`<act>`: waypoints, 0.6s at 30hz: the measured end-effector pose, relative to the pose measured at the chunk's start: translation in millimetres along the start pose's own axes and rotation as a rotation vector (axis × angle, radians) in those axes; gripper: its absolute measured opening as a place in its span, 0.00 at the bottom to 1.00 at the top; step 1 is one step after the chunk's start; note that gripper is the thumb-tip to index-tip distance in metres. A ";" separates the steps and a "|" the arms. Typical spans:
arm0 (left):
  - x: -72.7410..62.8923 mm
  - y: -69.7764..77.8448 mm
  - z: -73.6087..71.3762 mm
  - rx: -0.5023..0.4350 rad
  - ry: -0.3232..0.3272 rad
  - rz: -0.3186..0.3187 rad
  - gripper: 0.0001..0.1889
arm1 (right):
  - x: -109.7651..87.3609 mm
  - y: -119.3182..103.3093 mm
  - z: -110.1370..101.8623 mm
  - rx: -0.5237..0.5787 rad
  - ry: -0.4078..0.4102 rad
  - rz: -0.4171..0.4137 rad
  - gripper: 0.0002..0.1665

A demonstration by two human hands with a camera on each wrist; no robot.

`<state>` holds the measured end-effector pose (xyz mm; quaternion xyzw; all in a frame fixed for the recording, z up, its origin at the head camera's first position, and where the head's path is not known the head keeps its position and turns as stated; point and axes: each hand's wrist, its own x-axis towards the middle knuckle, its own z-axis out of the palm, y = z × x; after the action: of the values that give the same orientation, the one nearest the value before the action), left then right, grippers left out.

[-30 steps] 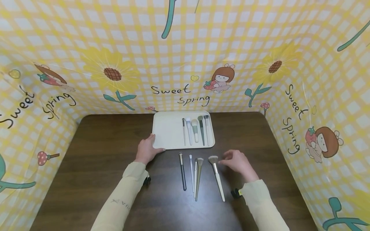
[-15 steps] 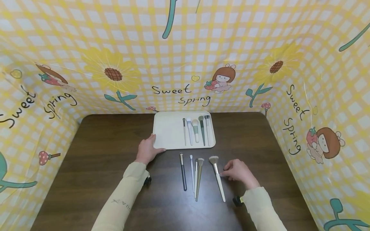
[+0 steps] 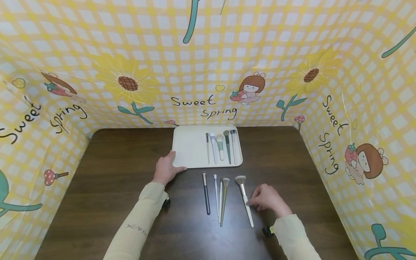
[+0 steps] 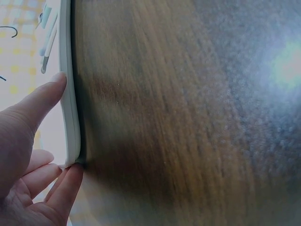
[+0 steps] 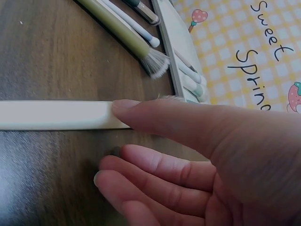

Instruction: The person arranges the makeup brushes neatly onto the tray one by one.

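Note:
My left hand (image 3: 164, 169) holds the front left corner of a cream tray (image 3: 188, 148). In the left wrist view the thumb lies on the rim and the fingertips sit round the corner. My right hand (image 3: 267, 197) is at a large makeup brush (image 3: 246, 205) with a white handle, lying on the table. The right wrist view shows the thumb over that handle, with the loosely bent fingers beside it and apart from it. Left of it lie an olive-handled brush (image 3: 224, 202), a thin pale brush (image 3: 216, 195) and a dark-handled brush (image 3: 206, 196).
Several makeup brushes lie side by side in the tray's right half, among them a green-handled one (image 3: 220, 148). The dark wooden table (image 3: 123, 151) is enclosed by a yellow checked cloth (image 3: 195, 72) at the back and sides.
My right hand has come down along the large brush, from near its bristles to its handle, and the thumb has reached it. The left hand stays at the tray's corner.

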<state>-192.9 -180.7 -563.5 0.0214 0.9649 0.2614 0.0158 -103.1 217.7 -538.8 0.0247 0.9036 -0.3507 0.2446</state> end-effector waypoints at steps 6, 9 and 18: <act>0.7 0.3 1.1 0.004 -0.005 -0.004 0.48 | -2.6 -2.6 5.2 0.035 -0.013 -0.009 0.12; 0.5 0.4 0.6 0.002 -0.009 -0.006 0.48 | -4.0 -5.0 7.1 0.040 -0.020 -0.006 0.12; -0.3 -0.1 -0.4 -0.003 -0.002 -0.001 0.48 | -7.4 -13.7 10.4 0.051 -0.032 -0.028 0.11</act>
<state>-192.6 -180.9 -563.2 0.0214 0.9644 0.2629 0.0170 -95.2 201.6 -533.4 0.0126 0.8907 -0.3773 0.2534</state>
